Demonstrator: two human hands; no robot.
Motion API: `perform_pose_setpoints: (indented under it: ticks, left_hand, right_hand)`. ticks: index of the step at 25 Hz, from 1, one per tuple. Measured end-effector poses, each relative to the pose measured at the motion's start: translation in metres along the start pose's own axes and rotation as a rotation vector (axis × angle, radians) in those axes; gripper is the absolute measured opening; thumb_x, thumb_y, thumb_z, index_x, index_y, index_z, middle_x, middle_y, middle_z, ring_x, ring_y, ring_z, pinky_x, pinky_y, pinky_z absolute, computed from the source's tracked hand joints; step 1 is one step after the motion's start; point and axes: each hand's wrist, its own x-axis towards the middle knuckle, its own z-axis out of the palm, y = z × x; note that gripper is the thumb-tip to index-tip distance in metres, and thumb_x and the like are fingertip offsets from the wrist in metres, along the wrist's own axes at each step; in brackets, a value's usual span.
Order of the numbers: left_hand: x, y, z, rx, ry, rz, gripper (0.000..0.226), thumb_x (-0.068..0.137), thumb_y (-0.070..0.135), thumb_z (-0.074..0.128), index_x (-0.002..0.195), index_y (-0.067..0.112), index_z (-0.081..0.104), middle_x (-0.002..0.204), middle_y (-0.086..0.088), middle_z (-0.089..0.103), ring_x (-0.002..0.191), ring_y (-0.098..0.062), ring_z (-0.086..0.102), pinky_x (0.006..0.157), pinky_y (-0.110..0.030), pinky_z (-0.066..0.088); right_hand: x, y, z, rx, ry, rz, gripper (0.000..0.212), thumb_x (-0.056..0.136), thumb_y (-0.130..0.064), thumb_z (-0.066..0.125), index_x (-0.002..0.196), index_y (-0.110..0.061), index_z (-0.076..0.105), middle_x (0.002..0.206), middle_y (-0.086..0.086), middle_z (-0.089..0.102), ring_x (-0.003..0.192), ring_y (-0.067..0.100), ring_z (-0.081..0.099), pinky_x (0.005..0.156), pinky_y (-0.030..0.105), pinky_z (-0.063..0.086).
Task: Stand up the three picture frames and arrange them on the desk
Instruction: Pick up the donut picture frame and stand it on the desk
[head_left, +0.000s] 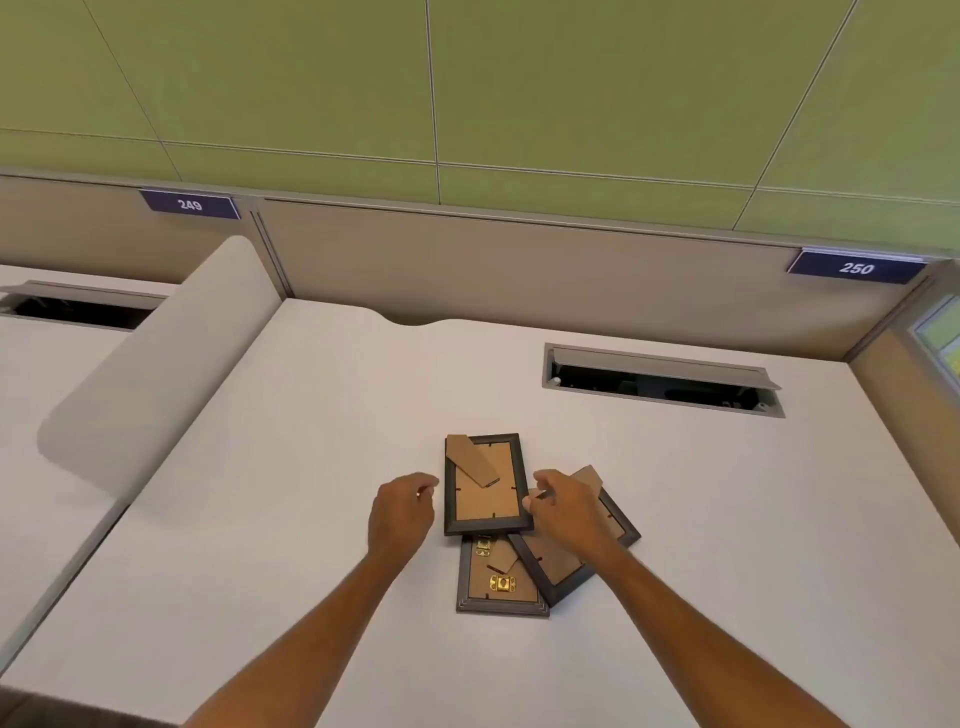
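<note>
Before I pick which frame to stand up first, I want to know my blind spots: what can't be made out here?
Head view only:
- Frame fronts: all three lie face down on the desk.
- Right frame: largely covered by the right hand.
- Bottom frame: upper part under the top frame.
- Left hand: contact with the top frame unclear.
- Cable slot: interior too dark.

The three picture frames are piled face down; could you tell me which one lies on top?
The farthest frame, between both hands, lies on top. Its whole dark border shows and it overlaps the other two: the gold-clasped frame nearest the person and the angled frame under the right hand.
</note>
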Motion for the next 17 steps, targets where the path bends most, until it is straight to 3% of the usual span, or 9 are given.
perform_pose_setpoints:
  ticks: [3, 6, 10, 17]
  left_hand:
    - [-0.004, -0.012, 0.01, -0.104, -0.048, -0.137, 0.027, 0.108, 0.008, 0.06, 0.126, 0.005, 0.08, 0.128, -0.012, 0.08, 0.11, -0.03, 0.079, 0.105, -0.045, 0.062]
    - [-0.01, -0.014, 0.018, -0.364, -0.072, -0.33, 0.019, 0.106, 0.01, 0.064, 0.1, 0.012, 0.082, 0.111, -0.015, 0.082, 0.09, -0.031, 0.082, 0.094, -0.049, 0.067]
    - [-0.007, -0.014, 0.024, -0.699, -0.136, -0.66, 0.016, 0.107, 0.019, 0.068, 0.113, 0.006, 0.075, 0.105, -0.018, 0.083, 0.09, -0.034, 0.084, 0.092, -0.049, 0.068]
    - [-0.004, -0.012, 0.028, -0.806, -0.181, -0.678, 0.021, 0.103, 0.011, 0.074, 0.121, 0.001, 0.073, 0.113, -0.023, 0.08, 0.099, -0.037, 0.083, 0.098, -0.05, 0.066]
  right_hand:
    - [-0.001, -0.002, 0.009, 0.03, -0.012, 0.065, 0.047, 0.103, -0.031, 0.073, 0.146, -0.015, 0.063, 0.133, 0.003, 0.071, 0.115, 0.016, 0.065, 0.092, 0.027, 0.052]
    - [-0.001, -0.001, 0.019, 0.035, -0.01, 0.105, 0.036, 0.103, -0.029, 0.073, 0.136, -0.015, 0.067, 0.116, -0.004, 0.068, 0.111, 0.016, 0.066, 0.088, 0.025, 0.051]
    - [-0.001, -0.002, 0.023, 0.025, 0.023, 0.131, 0.034, 0.104, -0.026, 0.071, 0.136, -0.014, 0.068, 0.111, -0.007, 0.064, 0.106, 0.012, 0.062, 0.089, 0.024, 0.049]
    - [0.0, -0.001, 0.027, 0.071, 0.065, 0.14, 0.032, 0.106, -0.018, 0.068, 0.137, -0.009, 0.07, 0.123, 0.005, 0.072, 0.121, 0.021, 0.067, 0.096, 0.026, 0.051]
